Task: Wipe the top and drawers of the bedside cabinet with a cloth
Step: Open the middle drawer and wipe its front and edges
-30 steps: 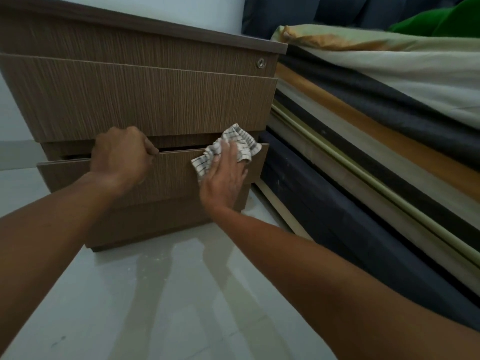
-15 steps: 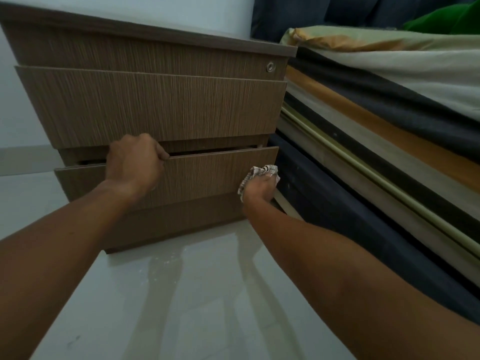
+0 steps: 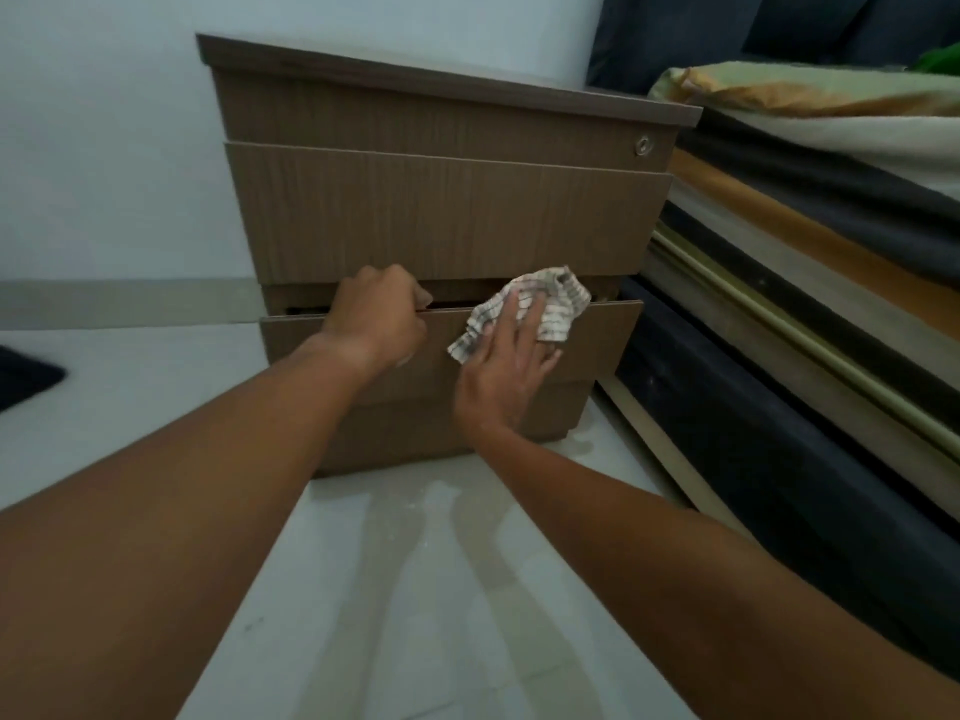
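Fingers [image 3: 524,317] of the right hand [image 3: 506,366] lie flat, pressing the checked cloth [image 3: 558,309] to the bottom drawer [image 3: 597,340] front; left hand [image 3: 376,322] hooks its top edge. Mid-wipe; next, sweep leftwards.

Bedside cabinet [image 3: 447,220]: brown wood-grain laminate, matt, w/ fine vertical streaks. Lower drawer [image 3: 597,335] front has the same finish, thin plain edge. Lock [image 3: 643,145] near the top right corner looks like metal, small & shiny. Cloth [image 3: 566,298]: thin woven fabric, checked, soft, crumpled. Floor [image 3: 415,589]: pale tile, smooth, glossy enough to mirror the arms. Wall [image 3: 104,148]: flat matt paint. Bedding [image 3: 831,127] alongside: layered cloth, dull.
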Tool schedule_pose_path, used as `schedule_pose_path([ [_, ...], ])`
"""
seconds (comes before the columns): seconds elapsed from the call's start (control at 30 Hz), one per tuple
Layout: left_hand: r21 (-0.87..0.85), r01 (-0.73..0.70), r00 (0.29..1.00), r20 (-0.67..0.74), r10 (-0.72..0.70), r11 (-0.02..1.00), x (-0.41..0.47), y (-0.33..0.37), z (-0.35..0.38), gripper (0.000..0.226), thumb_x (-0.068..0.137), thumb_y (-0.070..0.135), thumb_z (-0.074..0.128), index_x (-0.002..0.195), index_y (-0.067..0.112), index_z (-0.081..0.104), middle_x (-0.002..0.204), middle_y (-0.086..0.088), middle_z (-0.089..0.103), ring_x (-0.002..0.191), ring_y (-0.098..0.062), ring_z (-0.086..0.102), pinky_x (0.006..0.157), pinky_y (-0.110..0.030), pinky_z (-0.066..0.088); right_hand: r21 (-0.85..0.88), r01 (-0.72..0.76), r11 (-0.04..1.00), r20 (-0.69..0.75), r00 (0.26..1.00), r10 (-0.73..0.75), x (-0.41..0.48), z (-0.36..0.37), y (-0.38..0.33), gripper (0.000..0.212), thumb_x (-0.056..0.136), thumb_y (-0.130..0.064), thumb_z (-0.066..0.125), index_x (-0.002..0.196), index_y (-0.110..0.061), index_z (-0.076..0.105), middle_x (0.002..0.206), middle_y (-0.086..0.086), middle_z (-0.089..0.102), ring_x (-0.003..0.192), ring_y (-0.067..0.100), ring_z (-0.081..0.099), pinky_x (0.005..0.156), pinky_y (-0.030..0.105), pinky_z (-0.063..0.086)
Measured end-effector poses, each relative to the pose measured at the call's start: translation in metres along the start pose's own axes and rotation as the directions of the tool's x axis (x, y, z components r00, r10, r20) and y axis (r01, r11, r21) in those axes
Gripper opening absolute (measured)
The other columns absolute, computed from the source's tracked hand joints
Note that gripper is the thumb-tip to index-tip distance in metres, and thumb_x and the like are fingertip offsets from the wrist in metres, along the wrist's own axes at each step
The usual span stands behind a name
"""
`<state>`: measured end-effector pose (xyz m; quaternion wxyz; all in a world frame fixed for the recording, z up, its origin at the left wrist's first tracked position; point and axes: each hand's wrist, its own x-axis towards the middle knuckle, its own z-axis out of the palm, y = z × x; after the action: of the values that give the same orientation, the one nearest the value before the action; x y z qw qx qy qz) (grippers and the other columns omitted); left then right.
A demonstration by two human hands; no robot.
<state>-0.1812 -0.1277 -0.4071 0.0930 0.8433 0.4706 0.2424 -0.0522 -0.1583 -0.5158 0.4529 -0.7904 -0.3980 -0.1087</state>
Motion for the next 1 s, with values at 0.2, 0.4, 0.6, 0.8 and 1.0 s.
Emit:
schedule_pose_path([
  [0.2,0.156,0.056,0.994,-0.096,-0.041,0.986,-0.024,-0.049,-0.027,0.034,0.089,0.017,0.064,0.122,0.017,0.071,0.112,-0.008,0.073,0.1,-0.027,0.068,0.087,-0.041,0.056,-0.195,0.431,0.881,0.071,0.902,-0.426,0.012,-0.009,0.011,0.039,0.1,-0.024,0.048,0.138,-0.017,0.05,0.144,0.007,0.05,0.134,0.04,0.043,0.121,0.058,0.019],
  [0.4,0.011,0.354,0.92,-0.185,-0.346,0.935,-0.04,-0.102,-0.062,0.019,0.087,0.017,0.065,0.099,0.015,0.08,0.099,-0.007,0.076,0.094,-0.029,0.07,0.078,-0.032,0.053,-0.123,0.677,0.725,0.147,0.735,-0.662,-0.019,0.016,-0.055,0.04,0.095,-0.025,0.051,0.133,-0.014,0.056,0.133,0.007,0.057,0.115,0.032,0.045,0.108,0.051,0.035],
  [0.6,-0.627,0.487,0.842,0.154,-0.516,0.607,-0.04,-0.115,-0.067,0.026,0.091,0.016,0.058,0.109,0.004,0.072,0.117,-0.011,0.071,0.106,-0.027,0.069,0.083,-0.033,0.052,-0.026,0.776,0.63,0.142,0.627,-0.766,-0.058,0.044,-0.106,0.051,0.089,-0.015,0.051,0.139,-0.012,0.056,0.141,0.008,0.056,0.118,0.039,0.052,0.113,0.054,0.031],
  [0.8,-0.587,0.478,0.852,0.13,-0.507,0.653,-0.04,-0.113,-0.054,0.047,0.078,0.053,0.056,0.093,0.013,0.076,0.091,-0.003,0.075,0.092,-0.023,0.068,0.081,-0.038,0.05,-0.183,0.959,0.218,0.353,0.271,-0.895,-0.059,0.063,-0.074,0.058,0.096,-0.02,0.035,0.154,-0.017,0.039,0.165,0.005,0.028,0.148,0.038,0.018,0.126,0.052,0.009],
  [1.0,-0.329,0.166,0.969,-0.119,-0.215,0.93,-0.041,-0.096,-0.04,0.029,0.094,0.038,0.058,0.1,0.022,0.081,0.106,0.0,0.077,0.098,-0.016,0.065,0.085,-0.026,0.045,-0.171,0.985,0.026,0.451,0.101,-0.887,-0.036,0.054,-0.031,0.065,0.097,-0.017,0.033,0.161,-0.02,0.02,0.168,0.001,0.019,0.155,0.029,0.017,0.127,0.05,0.006],
])
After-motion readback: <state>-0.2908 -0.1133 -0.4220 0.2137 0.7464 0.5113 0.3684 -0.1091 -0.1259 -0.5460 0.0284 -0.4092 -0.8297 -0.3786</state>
